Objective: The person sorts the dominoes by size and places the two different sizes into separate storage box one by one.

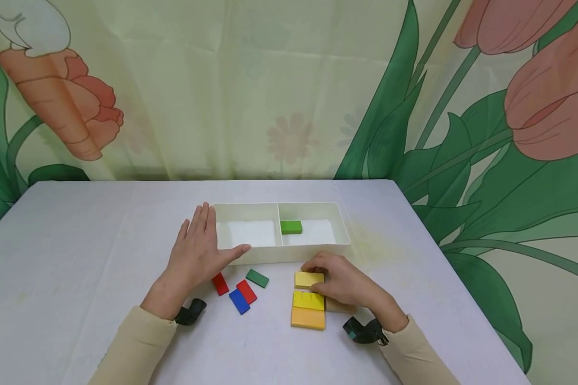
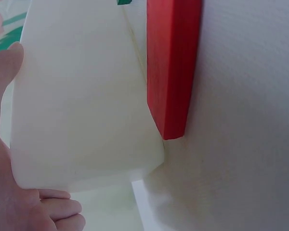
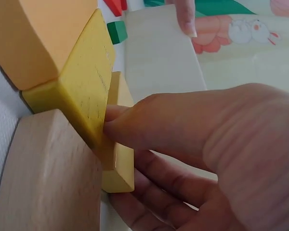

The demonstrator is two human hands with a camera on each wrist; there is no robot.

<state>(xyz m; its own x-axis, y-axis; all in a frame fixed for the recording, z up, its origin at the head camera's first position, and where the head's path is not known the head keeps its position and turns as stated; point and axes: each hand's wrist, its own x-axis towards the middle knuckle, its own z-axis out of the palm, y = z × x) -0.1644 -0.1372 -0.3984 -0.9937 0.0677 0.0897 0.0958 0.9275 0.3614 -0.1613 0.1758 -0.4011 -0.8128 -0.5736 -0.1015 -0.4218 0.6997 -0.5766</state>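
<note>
Apparently at the pick-up step: pinching pale yellow block between thumb and fingers of right hand, just beyond bright yellow block and in front of white box. Holding left hand straight-fingered at box's left end. Probably calls next for firm pinch and lift clear of bright yellow neighbour; looks flat-faced, rectangular, plain.

No legible text, labels, numbers, signs
</note>
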